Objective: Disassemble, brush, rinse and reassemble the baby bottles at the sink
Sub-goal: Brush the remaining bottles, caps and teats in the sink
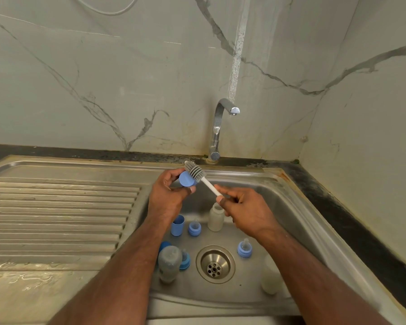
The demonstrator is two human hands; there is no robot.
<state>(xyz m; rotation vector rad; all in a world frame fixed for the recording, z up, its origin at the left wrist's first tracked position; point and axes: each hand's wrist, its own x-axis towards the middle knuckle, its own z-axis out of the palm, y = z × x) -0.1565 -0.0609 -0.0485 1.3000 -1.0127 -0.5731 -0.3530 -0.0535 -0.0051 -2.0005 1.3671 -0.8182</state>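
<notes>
Left hand (167, 195) grips blue cap (187, 179) above sink (298, 207); right hand (244, 207) pinches white handle of grey brush (195, 171), bristles against cap. Below in basin: open bottle (216, 218), blue cup (177, 225), teat rings (194, 228), drain (215, 263). Tap (218, 127) behind.

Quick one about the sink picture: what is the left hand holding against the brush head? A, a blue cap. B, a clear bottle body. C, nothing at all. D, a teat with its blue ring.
A: the left hand holds a blue cap in its grip, against the grey brush, whose white handle the right hand pinches; the clear bottle stands in the sink.
</notes>
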